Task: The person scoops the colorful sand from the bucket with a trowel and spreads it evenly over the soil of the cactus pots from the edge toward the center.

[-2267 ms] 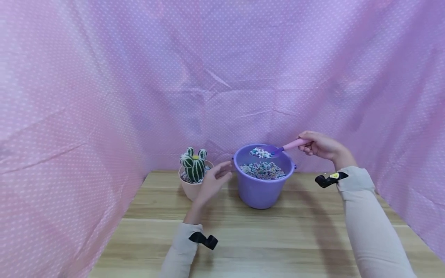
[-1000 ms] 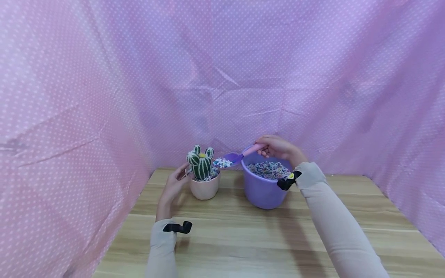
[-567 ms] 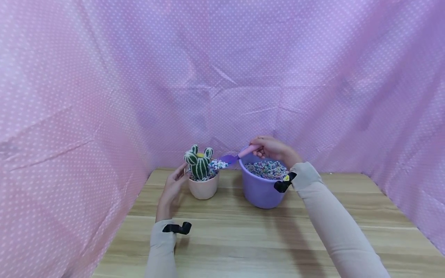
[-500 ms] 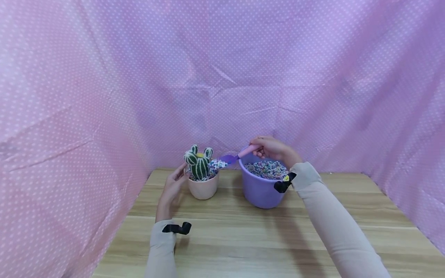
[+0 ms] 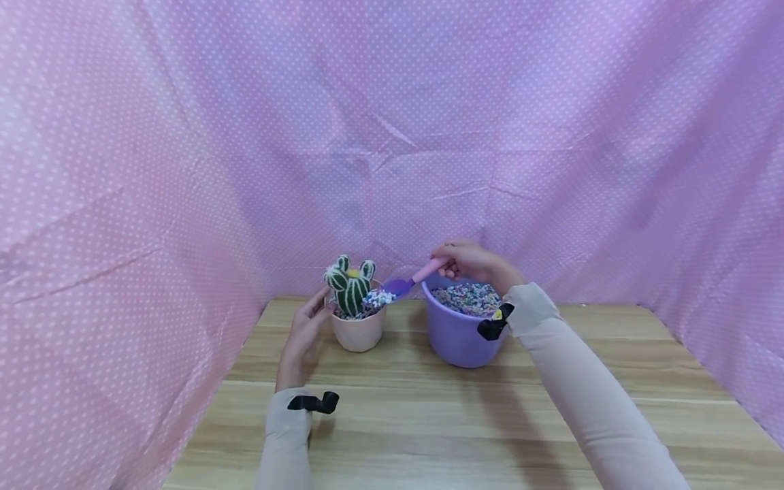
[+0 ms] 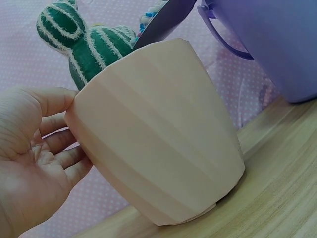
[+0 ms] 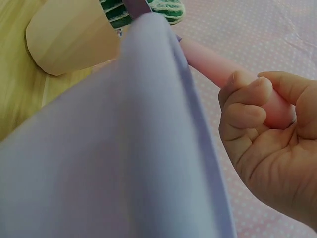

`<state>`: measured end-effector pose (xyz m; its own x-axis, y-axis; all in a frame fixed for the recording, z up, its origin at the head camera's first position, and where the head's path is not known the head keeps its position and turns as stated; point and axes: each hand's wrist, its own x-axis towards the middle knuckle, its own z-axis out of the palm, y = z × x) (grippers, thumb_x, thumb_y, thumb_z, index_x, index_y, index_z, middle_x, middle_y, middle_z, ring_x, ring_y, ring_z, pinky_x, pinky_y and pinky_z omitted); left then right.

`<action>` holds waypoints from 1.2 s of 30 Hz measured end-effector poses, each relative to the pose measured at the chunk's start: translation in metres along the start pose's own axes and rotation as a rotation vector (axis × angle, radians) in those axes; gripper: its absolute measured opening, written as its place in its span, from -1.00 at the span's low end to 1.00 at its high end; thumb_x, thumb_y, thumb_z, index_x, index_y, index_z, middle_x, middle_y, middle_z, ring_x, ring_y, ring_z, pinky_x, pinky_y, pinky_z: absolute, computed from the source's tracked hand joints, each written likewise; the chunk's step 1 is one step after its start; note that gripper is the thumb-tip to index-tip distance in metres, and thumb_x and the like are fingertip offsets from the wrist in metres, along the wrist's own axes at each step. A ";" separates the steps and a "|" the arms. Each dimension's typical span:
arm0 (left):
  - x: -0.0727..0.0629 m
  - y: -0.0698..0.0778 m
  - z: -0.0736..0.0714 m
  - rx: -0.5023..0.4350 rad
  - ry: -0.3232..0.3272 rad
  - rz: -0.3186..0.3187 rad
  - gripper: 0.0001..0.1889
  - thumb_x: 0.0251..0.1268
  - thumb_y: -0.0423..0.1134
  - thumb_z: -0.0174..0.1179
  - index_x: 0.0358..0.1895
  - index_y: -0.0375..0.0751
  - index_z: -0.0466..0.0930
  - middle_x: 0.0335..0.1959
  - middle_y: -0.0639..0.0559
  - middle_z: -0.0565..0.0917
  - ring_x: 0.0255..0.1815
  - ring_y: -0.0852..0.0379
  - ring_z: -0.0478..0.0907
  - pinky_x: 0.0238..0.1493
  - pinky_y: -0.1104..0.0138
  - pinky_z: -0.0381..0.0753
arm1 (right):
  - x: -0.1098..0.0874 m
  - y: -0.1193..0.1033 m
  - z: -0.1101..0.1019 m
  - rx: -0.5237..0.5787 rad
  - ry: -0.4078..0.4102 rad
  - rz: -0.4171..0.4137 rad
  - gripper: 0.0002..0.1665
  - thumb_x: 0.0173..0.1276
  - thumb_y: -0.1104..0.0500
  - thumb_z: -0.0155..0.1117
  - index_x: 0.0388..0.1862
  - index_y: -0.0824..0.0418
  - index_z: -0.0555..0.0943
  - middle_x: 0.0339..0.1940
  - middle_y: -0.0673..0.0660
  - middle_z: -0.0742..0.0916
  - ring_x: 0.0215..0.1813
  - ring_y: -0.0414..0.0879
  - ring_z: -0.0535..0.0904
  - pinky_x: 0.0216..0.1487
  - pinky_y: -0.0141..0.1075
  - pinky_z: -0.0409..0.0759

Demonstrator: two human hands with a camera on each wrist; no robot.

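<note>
The round purple plastic bucket (image 5: 461, 337) stands on the light wood-grain table (image 5: 465, 422) and serves as the reference point. It is filled nearly to the rim with small multicoloured gravel (image 5: 468, 299).

The right hand (image 5: 474, 262) is above the bucket's far left rim, fingers and thumb curled round the pink handle of a small scoop with a purple blade (image 5: 398, 286). The right wrist view confirms the grip: fingers (image 7: 245, 106) wrapped over the pink handle (image 7: 213, 62), thumb closing from the other side. The scoop slopes down and away to the left of the bucket. Its blade carries a small heap of pale pebbles (image 5: 380, 297) and sits over the rim of the neighbouring pot.

That pot, a pale peach faceted plastic pot (image 5: 358, 331), stands on the table just to the left of the bucket, near it but not touching. In it is a green ribbed cactus with white striping and a yellow spot on top (image 5: 349, 286), with gravel around its base.

The left hand (image 5: 303, 337) is on the side of the pot away from the bucket. In the left wrist view the palm (image 6: 29, 168) faces the pot wall (image 6: 158, 144), fingers relaxed and only slightly bent, thumb tip touching the upper rim.

A pink cloth with white dots (image 5: 184, 136) encloses the table behind and to both sides of the bucket.
</note>
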<state>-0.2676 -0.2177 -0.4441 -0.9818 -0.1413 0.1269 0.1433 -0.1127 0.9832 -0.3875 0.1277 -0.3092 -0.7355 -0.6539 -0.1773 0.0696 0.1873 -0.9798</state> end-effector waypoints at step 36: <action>0.030 -0.003 -0.009 0.021 -0.028 -0.034 -0.41 0.56 -0.39 0.04 0.58 -0.27 0.17 0.67 -0.07 0.10 0.69 0.05 -0.03 0.72 0.21 -0.08 | 0.016 -0.011 0.004 -0.083 0.022 0.008 -0.81 0.64 0.21 -0.10 -0.17 0.26 0.44 -0.62 -0.01 0.66 -0.59 -0.22 0.43 -0.53 -0.47 0.36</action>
<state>-0.2959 -0.2302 -0.4442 -0.9892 -0.1100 0.0972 0.1079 -0.0959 0.9895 -0.3974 0.1115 -0.3013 -0.7500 -0.6358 -0.1824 0.0205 0.2532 -0.9672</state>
